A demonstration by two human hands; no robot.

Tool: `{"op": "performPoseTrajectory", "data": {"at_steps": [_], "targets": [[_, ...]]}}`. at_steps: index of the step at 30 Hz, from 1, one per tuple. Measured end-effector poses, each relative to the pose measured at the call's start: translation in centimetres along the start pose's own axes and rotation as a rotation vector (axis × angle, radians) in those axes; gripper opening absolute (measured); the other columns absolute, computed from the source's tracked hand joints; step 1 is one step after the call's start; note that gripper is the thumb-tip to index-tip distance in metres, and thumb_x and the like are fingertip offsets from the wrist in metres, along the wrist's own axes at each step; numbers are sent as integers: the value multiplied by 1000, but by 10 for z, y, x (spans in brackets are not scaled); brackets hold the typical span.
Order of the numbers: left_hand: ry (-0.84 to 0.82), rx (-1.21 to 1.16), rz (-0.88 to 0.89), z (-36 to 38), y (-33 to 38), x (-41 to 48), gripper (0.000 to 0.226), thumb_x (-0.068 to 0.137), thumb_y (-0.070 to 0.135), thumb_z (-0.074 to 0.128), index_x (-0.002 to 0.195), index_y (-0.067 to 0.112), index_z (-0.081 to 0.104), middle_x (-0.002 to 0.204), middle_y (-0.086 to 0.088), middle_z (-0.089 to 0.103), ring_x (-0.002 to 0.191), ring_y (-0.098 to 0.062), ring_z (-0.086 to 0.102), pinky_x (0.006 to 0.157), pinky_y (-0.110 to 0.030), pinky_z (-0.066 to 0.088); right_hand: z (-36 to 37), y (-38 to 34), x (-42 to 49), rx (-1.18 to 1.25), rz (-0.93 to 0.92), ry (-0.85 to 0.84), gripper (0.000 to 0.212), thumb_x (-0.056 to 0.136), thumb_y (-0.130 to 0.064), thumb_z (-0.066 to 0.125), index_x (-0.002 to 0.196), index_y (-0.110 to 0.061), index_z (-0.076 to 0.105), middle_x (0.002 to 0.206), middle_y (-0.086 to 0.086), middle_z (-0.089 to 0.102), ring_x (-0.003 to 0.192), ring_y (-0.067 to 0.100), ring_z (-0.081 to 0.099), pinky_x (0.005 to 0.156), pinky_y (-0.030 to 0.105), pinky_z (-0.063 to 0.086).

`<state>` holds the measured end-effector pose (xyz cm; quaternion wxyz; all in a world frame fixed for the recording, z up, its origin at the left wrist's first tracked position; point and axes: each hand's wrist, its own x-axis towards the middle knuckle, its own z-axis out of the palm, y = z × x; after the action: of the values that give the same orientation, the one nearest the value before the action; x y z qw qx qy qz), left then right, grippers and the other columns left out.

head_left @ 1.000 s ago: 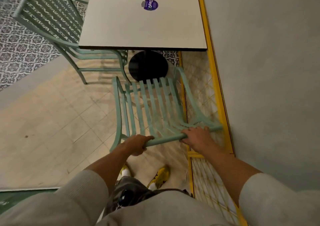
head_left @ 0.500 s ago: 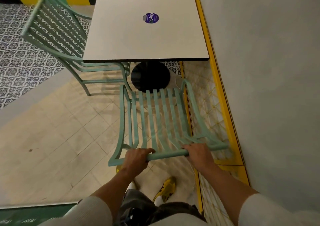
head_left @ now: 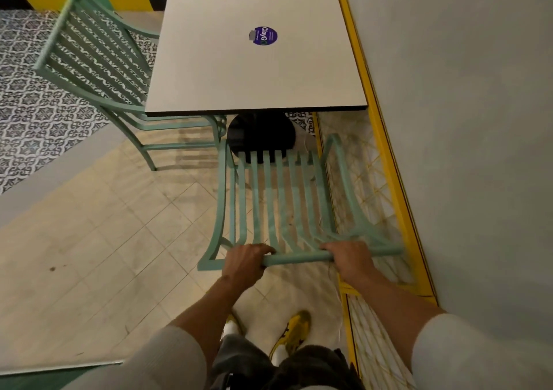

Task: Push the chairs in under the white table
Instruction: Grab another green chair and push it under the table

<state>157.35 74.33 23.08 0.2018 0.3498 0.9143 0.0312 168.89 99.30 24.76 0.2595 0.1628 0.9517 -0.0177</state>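
A white square table [head_left: 227, 69] with a purple round sticker stands ahead against the wall, on a black round base [head_left: 260, 133]. Below me is a mint green slatted chair [head_left: 281, 201], its seat front just short of the table's near edge. My left hand [head_left: 244, 262] and my right hand [head_left: 347, 255] both grip the top rail of its backrest. A second mint green chair [head_left: 98, 69] stands at the table's left side, its seat partly under the tabletop.
A grey wall [head_left: 463, 120] runs along the right, with a yellow floor strip [head_left: 386, 138] at its foot. Patterned tiles [head_left: 33, 114] lie at far left, beige tiles in front. My yellow shoes [head_left: 294, 329] stand behind the chair. Yellow and green panels are at the back.
The view has tilted up and more of the table shows. Both hands keep the same hold on the backrest rail, and the chair's seat stays just short of the table edge.
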Motion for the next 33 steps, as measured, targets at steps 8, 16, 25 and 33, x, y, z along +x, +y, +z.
{"op": "performPoseTrajectory", "data": {"at_steps": [8, 16, 25, 33], "targets": [[-19, 54, -14, -21, -12, 57, 37, 105, 40, 63, 142, 44, 60, 107, 4, 75, 95, -19, 72, 85, -40, 61, -31, 9, 54, 72, 14, -31, 41, 104, -33, 65, 144, -44, 63, 126, -3, 75, 117, 25, 68, 101, 41, 45], [-6, 27, 25, -34, -31, 92, 37, 105, 40, 65, 142, 40, 61, 108, 5, 75, 94, -16, 72, 86, -38, 61, -42, 8, 88, 60, 13, 5, 39, 104, -30, 64, 141, -43, 65, 125, -3, 74, 119, 25, 66, 102, 46, 42], [-6, 20, 11, -47, -38, 117, 38, 104, 51, 62, 141, 41, 60, 110, 4, 75, 96, -19, 72, 84, -41, 61, -60, 7, 113, 50, 62, -1, 38, 106, -26, 61, 138, -47, 64, 122, -3, 73, 118, 26, 66, 111, 56, 42], [-3, 9, 30, -50, -38, 126, 38, 104, 54, 60, 140, 41, 62, 111, 4, 75, 97, -20, 72, 86, -42, 60, -64, 10, 122, 36, 81, -36, 52, 98, -28, 77, 143, -49, 60, 123, -5, 73, 121, 24, 64, 112, 53, 41]]}}
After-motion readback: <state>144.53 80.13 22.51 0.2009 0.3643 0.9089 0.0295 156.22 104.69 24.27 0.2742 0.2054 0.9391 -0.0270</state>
